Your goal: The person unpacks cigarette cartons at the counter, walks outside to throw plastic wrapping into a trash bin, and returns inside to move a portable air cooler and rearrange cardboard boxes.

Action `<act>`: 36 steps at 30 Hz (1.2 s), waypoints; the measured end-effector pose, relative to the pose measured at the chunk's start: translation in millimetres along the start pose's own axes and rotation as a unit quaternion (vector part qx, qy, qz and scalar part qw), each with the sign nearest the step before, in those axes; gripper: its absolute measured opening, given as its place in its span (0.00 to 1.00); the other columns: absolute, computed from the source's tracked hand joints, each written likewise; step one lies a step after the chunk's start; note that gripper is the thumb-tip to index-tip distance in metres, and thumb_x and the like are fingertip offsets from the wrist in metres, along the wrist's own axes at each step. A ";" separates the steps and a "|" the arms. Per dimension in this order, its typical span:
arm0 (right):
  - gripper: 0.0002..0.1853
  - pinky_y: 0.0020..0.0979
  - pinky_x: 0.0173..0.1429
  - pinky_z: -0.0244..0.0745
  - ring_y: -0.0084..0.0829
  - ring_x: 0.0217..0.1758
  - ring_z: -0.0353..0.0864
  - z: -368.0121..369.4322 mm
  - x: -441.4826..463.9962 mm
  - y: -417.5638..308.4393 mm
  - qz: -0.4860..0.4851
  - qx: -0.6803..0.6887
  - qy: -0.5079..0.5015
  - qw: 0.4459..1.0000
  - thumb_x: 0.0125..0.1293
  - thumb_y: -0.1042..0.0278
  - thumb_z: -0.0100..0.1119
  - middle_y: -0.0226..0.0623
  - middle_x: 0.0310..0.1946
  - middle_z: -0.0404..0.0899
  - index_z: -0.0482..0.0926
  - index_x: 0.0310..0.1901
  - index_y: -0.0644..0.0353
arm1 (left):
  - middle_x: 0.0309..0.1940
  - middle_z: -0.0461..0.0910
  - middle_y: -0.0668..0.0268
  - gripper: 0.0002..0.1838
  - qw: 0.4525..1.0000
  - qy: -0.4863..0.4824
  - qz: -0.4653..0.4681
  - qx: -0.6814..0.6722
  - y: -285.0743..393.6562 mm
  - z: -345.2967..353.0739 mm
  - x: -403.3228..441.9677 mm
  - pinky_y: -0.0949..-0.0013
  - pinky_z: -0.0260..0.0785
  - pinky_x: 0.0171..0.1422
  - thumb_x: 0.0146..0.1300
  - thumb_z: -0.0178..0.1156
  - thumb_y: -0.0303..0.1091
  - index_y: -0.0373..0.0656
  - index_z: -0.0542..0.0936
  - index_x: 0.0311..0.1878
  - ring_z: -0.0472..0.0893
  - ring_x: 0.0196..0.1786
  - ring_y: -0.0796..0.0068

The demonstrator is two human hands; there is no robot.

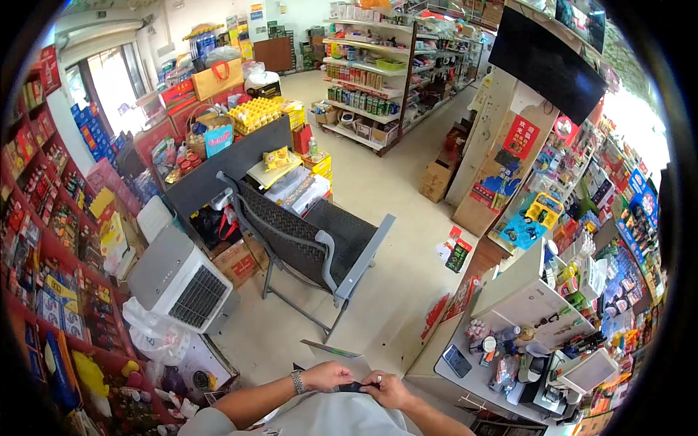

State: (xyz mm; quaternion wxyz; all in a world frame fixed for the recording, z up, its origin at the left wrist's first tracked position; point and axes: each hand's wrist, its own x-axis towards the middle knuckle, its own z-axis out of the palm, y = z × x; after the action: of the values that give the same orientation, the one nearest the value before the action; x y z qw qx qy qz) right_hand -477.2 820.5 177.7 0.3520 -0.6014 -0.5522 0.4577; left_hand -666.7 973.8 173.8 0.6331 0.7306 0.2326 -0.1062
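1. Nearest, bottom edge: two bare hands. Left hand (327, 376), metal-link watch (297, 381) on wrist, fingers curled in at the dark item (352, 387); exact grip hidden. Right hand (387, 390), one ring, thumb and fingers pinching the item's other end.
2. Dark item: between the hands, against the grey shirt (331, 414); mostly covered, kind unclear.
3. Just beyond: one thin, flat panel (331, 351), lower part hidden.
4. Right: pale, smooth bench (472, 385). One phone (457, 361) lies flat; one tilted monitor (590, 372); jars and bags crowded, too overlapped to count.
5. Left: one boxy air cooler (171, 280), black slatted grille; crinkled white plastic bag (154, 336) beside it.
6. Mid-floor: one chair (287, 232), woven back, grey frame.
7. Behind it: yellow egg trays (254, 114), stacked, count unclear.
8. Far: metal rack (372, 93), rows of cans, labels too small to read.
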 end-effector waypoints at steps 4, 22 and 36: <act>0.10 0.34 0.45 0.79 0.36 0.40 0.83 5.7 -6.4 12.6 0.017 -0.013 0.025 0.999 0.63 0.65 0.69 0.41 0.36 0.83 0.83 0.41 0.60 | 0.27 0.82 0.66 0.16 1.000 0.006 0.012 0.013 -8.5 6.5 8.8 0.69 0.71 0.40 0.71 0.58 0.45 0.40 0.83 0.43 0.76 0.31 0.80; 0.10 0.34 0.44 0.78 0.36 0.38 0.84 -3.1 -23.9 3.8 -0.006 -0.019 0.077 0.997 0.62 0.62 0.71 0.38 0.36 0.85 0.84 0.40 0.57 | 0.31 0.84 0.66 0.15 0.997 0.074 -0.003 0.014 -19.2 6.7 28.8 0.70 0.72 0.42 0.72 0.58 0.43 0.40 0.83 0.43 0.79 0.35 0.80; 0.19 0.44 0.40 0.79 0.48 0.35 0.86 -26.4 22.1 2.5 0.103 -0.173 0.058 0.978 0.71 0.50 0.55 0.50 0.30 0.84 0.81 0.46 0.59 | 0.39 0.85 0.63 0.11 0.897 0.242 0.333 0.161 43.4 -26.5 24.1 0.71 0.76 0.46 0.66 0.65 0.37 0.41 0.84 0.47 0.85 0.40 0.71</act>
State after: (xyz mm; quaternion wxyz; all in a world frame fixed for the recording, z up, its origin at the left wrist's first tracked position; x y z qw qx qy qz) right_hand -452.2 844.1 180.6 0.2251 -0.7321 -0.5371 0.3532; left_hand -628.9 1000.7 205.7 0.4291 0.8605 0.1015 0.2552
